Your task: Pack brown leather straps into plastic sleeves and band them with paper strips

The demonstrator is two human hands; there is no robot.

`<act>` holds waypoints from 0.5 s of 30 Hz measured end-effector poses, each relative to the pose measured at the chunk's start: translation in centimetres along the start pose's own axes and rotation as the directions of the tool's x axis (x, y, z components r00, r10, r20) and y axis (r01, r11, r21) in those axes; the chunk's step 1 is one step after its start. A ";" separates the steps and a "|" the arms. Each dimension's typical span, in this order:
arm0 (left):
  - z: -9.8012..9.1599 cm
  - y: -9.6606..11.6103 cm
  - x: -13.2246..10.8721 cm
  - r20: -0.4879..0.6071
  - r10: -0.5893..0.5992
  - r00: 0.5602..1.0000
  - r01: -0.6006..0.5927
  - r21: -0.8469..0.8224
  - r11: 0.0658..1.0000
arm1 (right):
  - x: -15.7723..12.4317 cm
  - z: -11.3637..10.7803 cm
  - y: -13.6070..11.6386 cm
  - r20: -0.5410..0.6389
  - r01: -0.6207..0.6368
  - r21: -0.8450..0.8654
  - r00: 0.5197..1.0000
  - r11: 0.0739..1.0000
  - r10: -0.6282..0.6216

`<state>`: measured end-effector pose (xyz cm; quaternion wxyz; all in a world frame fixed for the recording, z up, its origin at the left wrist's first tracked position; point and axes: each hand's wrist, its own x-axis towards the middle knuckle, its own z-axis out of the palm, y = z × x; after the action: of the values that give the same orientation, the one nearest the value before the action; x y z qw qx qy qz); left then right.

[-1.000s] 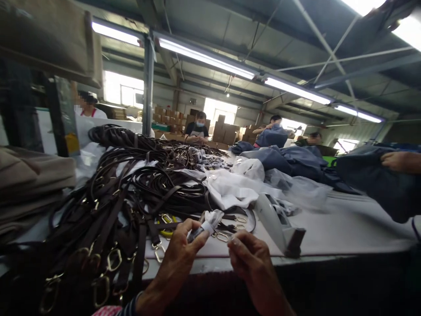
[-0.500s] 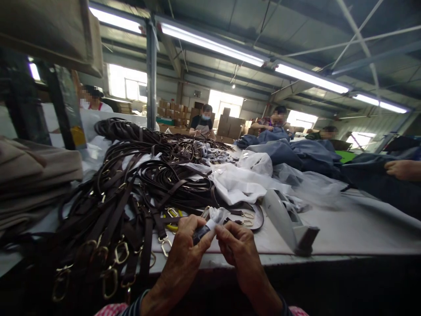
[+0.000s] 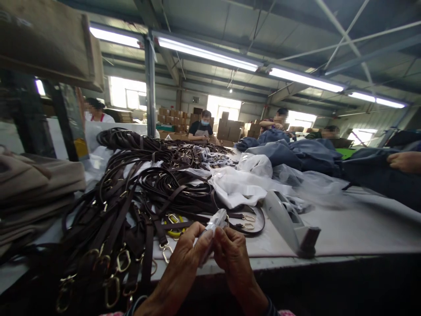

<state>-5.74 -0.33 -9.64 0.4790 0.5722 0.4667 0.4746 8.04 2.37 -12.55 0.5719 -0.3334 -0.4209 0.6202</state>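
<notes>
My left hand (image 3: 189,248) grasps a small plastic-wrapped bundle (image 3: 213,224), and my right hand (image 3: 232,248) pinches at its side with closed fingertips, hiding part of it; the bundle is held up in front of me, just over the near edge of the counter (image 3: 348,219). A heap of dark straps (image 3: 177,191) with metal clasps crowds my left, a yellow ring (image 3: 174,227) lying among them near my left hand. A grey tape dispenser (image 3: 286,224) stands to the right of my right hand, and crumpled white wrapping (image 3: 241,186) lies beyond the bundle. A second ago my right hand was apart from the bundle; now it touches it, and the dark end that showed then is covered.
</notes>
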 end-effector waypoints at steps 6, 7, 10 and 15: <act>-0.3 1.7 -0.4 0.052 -0.055 0.997 0.059 -0.071 0.996 | 0.1 -0.7 0.5 0.092 -0.028 0.013 0.995 1.000 0.027; -0.3 1.7 -0.4 0.058 -0.063 0.996 0.068 -0.086 0.994 | 0.0 -0.8 0.5 0.101 -0.035 0.004 0.994 0.999 0.035; -0.5 1.2 -0.6 0.065 -0.078 0.995 0.084 -0.093 0.992 | -0.4 -1.2 0.3 0.136 -0.069 -0.097 0.987 0.993 0.082; -1.3 0.8 -0.6 0.030 -0.051 0.998 0.052 -0.030 0.998 | -1.4 -2.1 -0.9 0.097 0.176 -0.542 0.984 0.822 -0.147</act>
<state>-7.07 -0.87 -8.74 0.5067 0.5594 0.4668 0.4609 10.50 1.26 -12.70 0.4921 -0.4305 -0.6218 0.4311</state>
